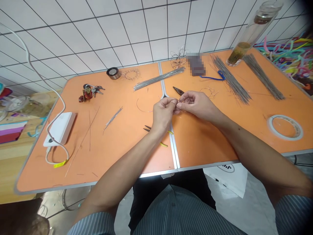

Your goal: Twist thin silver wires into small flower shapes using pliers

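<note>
My left hand (163,114) and my right hand (195,103) meet over the seam of the orange table (122,140). Both have fingers pinched together on a thin wire (180,112), mostly hidden by the fingertips. Beneath my left wrist lie pliers with yellow handles (163,144), partly covered. Dark-jawed pliers (178,90) rest just behind my hands. A curved wire (140,107) lies left of my left hand, and a bent wire piece (210,91) sits behind my right hand.
Wire bundles (158,78) (232,80) (265,78) lie along the back. A glass bottle (251,36) stands at the back right. Tape rolls (285,127) (113,73), keys (94,89), a white box with a cable (60,129) and short wires (112,119) are around.
</note>
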`<move>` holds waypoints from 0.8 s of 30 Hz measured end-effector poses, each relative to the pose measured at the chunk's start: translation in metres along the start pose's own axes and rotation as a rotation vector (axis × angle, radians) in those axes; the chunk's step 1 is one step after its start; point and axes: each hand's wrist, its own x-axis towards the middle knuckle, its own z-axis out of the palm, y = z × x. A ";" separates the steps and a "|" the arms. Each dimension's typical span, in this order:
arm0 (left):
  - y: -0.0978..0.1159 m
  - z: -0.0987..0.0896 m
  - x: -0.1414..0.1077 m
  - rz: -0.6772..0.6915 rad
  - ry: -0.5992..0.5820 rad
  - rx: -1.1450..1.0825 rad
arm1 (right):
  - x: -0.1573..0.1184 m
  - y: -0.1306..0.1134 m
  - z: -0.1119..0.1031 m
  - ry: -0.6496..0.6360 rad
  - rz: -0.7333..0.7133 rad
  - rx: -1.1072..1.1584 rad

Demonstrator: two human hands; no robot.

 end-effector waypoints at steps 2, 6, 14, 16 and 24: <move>0.001 0.001 -0.001 0.028 0.005 0.002 | 0.000 0.000 0.002 0.031 -0.029 0.009; 0.004 0.003 -0.005 0.034 -0.007 -0.046 | -0.002 -0.002 0.004 0.089 -0.068 0.058; 0.003 0.005 -0.007 -0.060 -0.016 -0.154 | -0.004 -0.007 0.003 0.100 -0.038 0.117; 0.004 0.002 -0.005 -0.057 -0.033 -0.098 | -0.004 -0.007 0.001 0.091 -0.052 0.083; 0.010 -0.007 0.004 0.230 -0.061 0.286 | -0.005 -0.008 -0.003 0.121 -0.085 -0.068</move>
